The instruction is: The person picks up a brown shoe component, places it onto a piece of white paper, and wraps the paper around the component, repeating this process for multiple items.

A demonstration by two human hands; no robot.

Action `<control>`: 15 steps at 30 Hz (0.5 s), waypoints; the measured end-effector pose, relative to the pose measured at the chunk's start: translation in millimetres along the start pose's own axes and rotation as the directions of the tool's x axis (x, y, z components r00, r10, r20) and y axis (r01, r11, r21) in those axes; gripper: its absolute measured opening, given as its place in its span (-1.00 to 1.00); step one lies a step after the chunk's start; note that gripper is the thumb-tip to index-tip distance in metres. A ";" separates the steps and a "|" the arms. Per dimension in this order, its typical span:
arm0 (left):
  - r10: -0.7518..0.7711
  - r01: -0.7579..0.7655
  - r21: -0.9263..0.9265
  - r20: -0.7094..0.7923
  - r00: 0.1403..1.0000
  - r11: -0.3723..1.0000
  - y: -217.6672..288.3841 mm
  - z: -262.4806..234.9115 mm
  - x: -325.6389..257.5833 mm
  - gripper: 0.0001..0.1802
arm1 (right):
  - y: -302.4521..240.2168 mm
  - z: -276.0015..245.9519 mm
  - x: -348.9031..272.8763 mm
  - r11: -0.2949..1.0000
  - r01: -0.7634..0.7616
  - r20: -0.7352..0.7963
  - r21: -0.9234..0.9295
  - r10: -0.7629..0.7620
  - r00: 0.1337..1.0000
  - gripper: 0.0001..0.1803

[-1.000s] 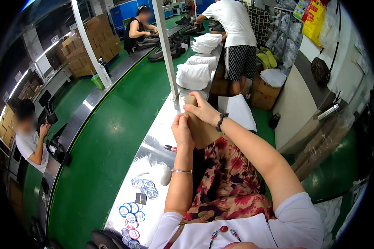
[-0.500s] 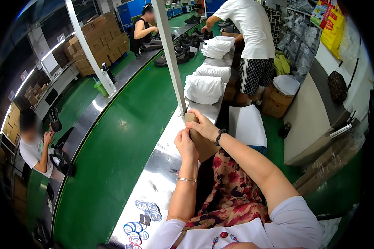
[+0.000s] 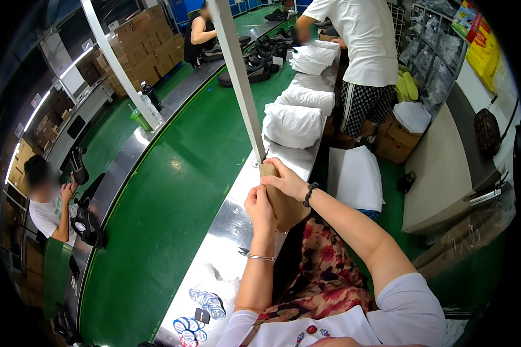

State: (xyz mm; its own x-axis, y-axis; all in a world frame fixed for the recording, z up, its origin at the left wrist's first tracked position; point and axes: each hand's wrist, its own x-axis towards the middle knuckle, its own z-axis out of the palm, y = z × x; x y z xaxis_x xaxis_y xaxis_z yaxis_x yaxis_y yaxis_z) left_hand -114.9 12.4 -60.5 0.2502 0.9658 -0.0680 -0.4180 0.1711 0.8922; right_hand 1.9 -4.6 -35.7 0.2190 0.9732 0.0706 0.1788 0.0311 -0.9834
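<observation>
A plain brown cardboard box [image 3: 288,211] stands narrow and upright at the near side of the metal bench, close to the foot of a white post. My right hand [image 3: 287,180], with a dark beaded bracelet at its wrist, wraps over the box's upper part, the thumb lying on the near side. Against the box's left edge, just below that thumb, my left hand [image 3: 260,209] is closed in a pinch. What its fingertips pinch, if anything, is hidden. A silver bangle circles the left wrist.
Beyond the box, white paper-wrapped bundles [image 3: 294,124] line the metal bench [image 3: 220,222]. Round blue-and-white stickers [image 3: 189,331] lie nearer me. The white post [image 3: 237,81] rises beside my hands. Across the green surface [image 3: 168,214] a person [image 3: 52,205] handles a shoe; another in white [image 3: 364,43] stands ahead.
The whole view has shifted slightly. Both hands keep nearly the same hold at the box. The person ahead in white leans further over the bench.
</observation>
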 end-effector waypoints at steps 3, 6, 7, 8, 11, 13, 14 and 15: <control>-0.047 0.033 0.116 0.114 0.992 0.993 11.5 -6.2 11.5 -0.77 | -0.5 -0.8 7.0 0.998 -0.024 0.012 -0.057 0.025 1.000 -0.38; -0.101 0.089 0.069 0.199 0.975 0.994 18.7 -0.5 15.2 -0.74 | 9.9 2.6 16.5 1.000 -0.007 0.010 -0.021 0.007 1.000 -0.35; -0.119 0.112 0.040 0.225 0.967 0.993 21.9 0.8 16.4 -0.74 | 14.1 3.4 19.7 0.999 -0.027 0.001 0.035 0.027 1.000 -0.35; -0.135 0.137 0.009 0.249 0.959 0.990 23.5 0.7 17.5 -0.74 | 15.8 5.6 22.5 0.995 -0.049 -0.004 0.088 0.050 0.999 -0.35; -0.111 0.108 0.031 0.161 0.981 0.994 18.9 -0.9 21.8 -0.74 | 21.9 11.6 27.7 0.998 -0.033 -0.021 0.054 0.034 0.999 -0.35; -0.050 0.043 0.099 0.063 0.997 0.994 6.6 -2.4 23.1 -0.75 | 27.0 16.1 26.6 1.000 0.020 -0.078 -0.021 -0.022 0.997 -0.36; -0.018 0.016 0.137 0.016 1.000 0.990 3.0 -0.3 21.7 -0.74 | 27.3 17.4 25.7 0.997 0.044 -0.107 -0.058 -0.050 0.993 -0.36; 0.005 -0.003 0.113 -0.019 1.000 0.994 -0.1 1.8 20.8 -0.73 | 26.9 16.4 25.4 0.996 0.036 -0.127 -0.084 -0.046 0.991 -0.37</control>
State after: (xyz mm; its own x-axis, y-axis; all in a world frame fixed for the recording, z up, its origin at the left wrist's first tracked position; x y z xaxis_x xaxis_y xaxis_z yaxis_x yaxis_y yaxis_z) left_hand -108.1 32.2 -61.2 0.2309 0.9703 -0.0719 -0.3176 0.1450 0.9371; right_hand -3.5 24.7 -63.1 0.3309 0.9337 0.1369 0.2666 0.0467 -0.9627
